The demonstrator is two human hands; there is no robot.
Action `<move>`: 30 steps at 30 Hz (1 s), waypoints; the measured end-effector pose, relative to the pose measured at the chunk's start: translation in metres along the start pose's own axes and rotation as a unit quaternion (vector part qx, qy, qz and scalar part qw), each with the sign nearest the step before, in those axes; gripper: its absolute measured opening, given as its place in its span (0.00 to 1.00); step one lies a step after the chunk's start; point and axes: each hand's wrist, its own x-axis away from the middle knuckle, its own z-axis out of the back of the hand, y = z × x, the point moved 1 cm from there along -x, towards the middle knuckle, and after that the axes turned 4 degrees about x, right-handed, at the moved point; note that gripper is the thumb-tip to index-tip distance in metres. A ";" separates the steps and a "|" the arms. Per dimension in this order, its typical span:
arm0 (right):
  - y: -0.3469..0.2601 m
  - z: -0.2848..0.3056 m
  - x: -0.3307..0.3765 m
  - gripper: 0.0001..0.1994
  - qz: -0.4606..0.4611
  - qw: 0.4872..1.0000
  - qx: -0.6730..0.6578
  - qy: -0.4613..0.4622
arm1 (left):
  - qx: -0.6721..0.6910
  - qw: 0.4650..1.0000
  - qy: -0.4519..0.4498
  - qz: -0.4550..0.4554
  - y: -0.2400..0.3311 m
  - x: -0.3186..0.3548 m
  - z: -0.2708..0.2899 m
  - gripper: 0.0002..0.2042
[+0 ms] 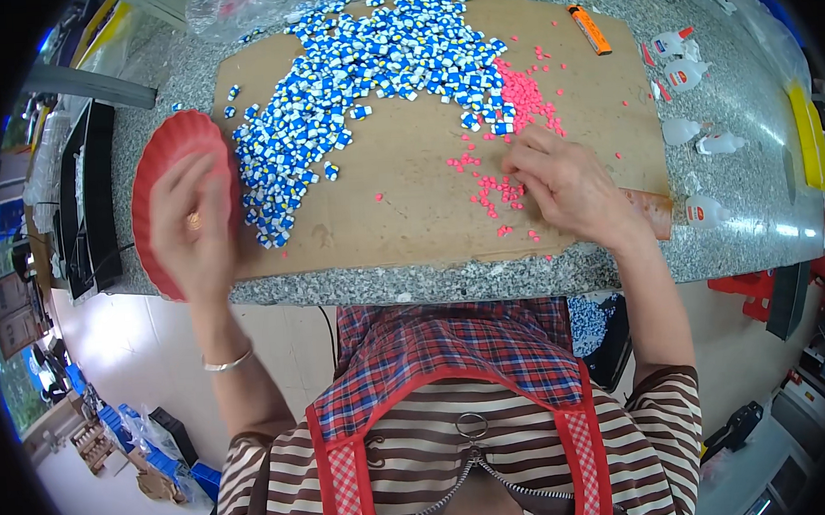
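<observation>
We see the right hand [567, 182] above the cardboard [408, 178], fingertips drawn together, with pink beads [521, 91] just left of and beyond it; whether it grips one, we cannot tell. The left hand [190, 222], blurred, hovers over a red dish [147, 178], its grip unclear to us. Bare cardboard separates the hands, stopping just short of the table [414, 283] edge.

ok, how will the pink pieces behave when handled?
The pink pieces look tiny beside the right hand, so probably very light. They lie loose on the cardboard, so a push would likely scatter them. Their roundish outlines suggest they may slip from a pinch.
</observation>
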 end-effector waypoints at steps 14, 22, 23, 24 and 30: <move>-0.015 -0.006 0.018 0.05 -0.030 0.996 0.076 0.040 | 0.251 0.914 -0.254 -0.190 0.076 -0.011 -0.182 0.07; -0.047 -0.007 0.042 0.04 -0.152 0.952 -0.196 0.179 | 0.246 0.935 -0.198 -0.164 0.085 -0.004 -0.170 0.12; -0.050 -0.008 0.043 0.04 -0.153 0.952 -0.196 0.181 | 0.250 0.939 -0.191 -0.136 0.088 -0.001 -0.163 0.13; -0.054 -0.010 0.044 0.05 -0.154 0.940 -0.220 0.209 | 0.257 0.940 -0.200 -0.102 0.092 0.002 -0.157 0.13; -0.069 -0.012 0.042 0.06 -0.087 0.956 -0.112 0.258 | 0.516 0.763 -0.359 0.153 0.128 0.039 -0.132 0.09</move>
